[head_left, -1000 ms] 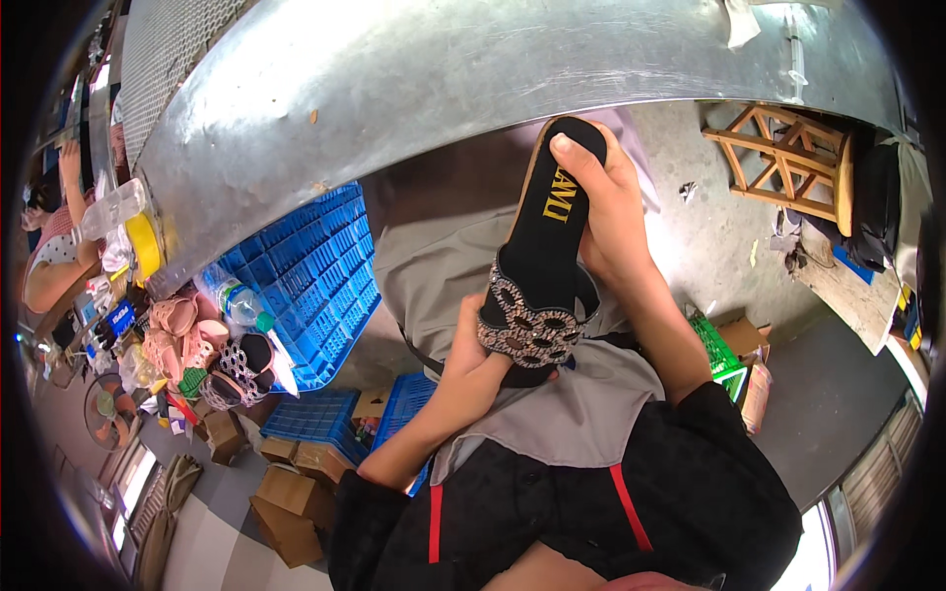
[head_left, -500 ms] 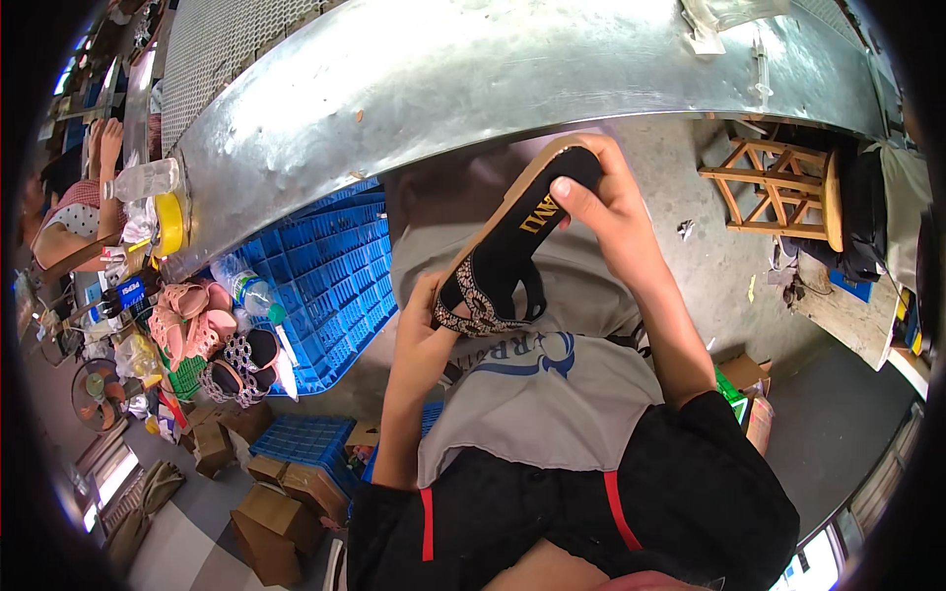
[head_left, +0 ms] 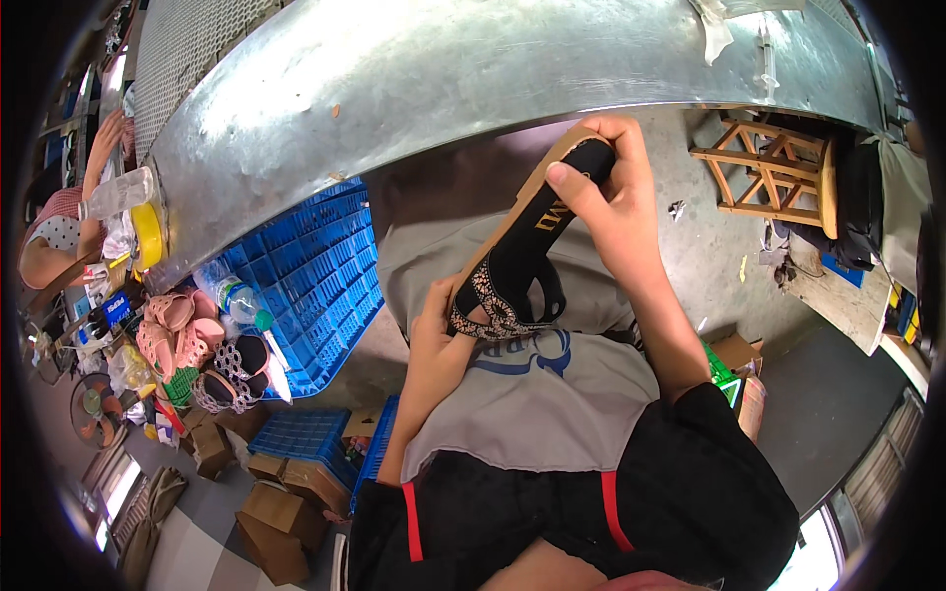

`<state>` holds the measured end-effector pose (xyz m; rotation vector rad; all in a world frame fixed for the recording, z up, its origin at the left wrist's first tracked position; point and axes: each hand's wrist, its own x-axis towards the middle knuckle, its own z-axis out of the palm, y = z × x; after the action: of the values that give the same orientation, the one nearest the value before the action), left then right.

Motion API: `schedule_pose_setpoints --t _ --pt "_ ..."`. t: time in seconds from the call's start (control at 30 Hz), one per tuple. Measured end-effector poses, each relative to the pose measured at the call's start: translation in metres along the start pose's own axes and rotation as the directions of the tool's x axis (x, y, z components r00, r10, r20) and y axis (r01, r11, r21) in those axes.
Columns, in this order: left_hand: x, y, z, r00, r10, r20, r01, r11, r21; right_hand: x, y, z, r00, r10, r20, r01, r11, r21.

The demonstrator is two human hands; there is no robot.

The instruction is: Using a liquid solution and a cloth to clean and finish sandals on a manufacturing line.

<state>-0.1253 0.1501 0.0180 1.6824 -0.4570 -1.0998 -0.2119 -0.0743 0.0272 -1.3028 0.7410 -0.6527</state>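
Note:
Between my two hands is a sandal (head_left: pixel 520 246) with a black footbed, a tan sole edge and a patterned black-and-white strap. It is tilted, heel up to the right and strap end down toward my apron (head_left: pixel 552 414). My right hand (head_left: pixel 611 187) grips the heel, thumb on the footbed and fingers curled behind. Near the strap end, my left hand (head_left: pixel 439 330) is closed on the side of the sandal. Some of its fingers are hidden behind the sandal.
A metal worktable (head_left: pixel 394 89) curves across the far side. To the left stand a blue crate (head_left: pixel 305 286), pink sandals (head_left: pixel 177 330), a plastic bottle (head_left: pixel 236 295) and cardboard boxes (head_left: pixel 281 527). A wooden stool (head_left: pixel 774 177) is at the right. Another person's arm (head_left: pixel 99 158) shows far left.
The sandal stays in both hands and has shifted slightly. My right thumb sits nearer the heel's tan edge, covering part of the lettering. The view has shifted a little.

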Motion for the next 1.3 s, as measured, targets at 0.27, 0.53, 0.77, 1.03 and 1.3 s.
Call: schedule_pose_setpoints --t 0.27,0.53,0.77,1.03,1.3 --pt "0.002 0.002 0.001 1.0 -0.009 -0.005 0.009 1.0 0.005 0.008 -0.002 -0.003 0.998 0.067 0.004 -0.067 0.99 0.121" --pt "0.005 0.004 0.0 0.999 -0.045 -0.002 0.045 0.998 -0.038 0.018 -0.009 -0.009 0.98 0.197 0.003 -0.195 0.968 0.155" --pt "0.008 -0.003 -0.006 0.993 -0.057 0.099 0.076 0.977 -0.2 0.026 -0.016 -0.018 0.962 0.253 0.105 -0.272 0.93 0.249" --pt "0.009 -0.002 -0.01 0.987 -0.118 0.113 0.154 0.904 -0.399 0.031 0.013 -0.07 0.958 0.055 -0.28 0.054 0.928 0.368" --pt "0.013 0.004 -0.008 0.985 -0.132 0.108 0.168 0.866 -0.471 0.005 0.018 -0.09 0.958 0.042 -0.285 0.053 0.946 0.318"
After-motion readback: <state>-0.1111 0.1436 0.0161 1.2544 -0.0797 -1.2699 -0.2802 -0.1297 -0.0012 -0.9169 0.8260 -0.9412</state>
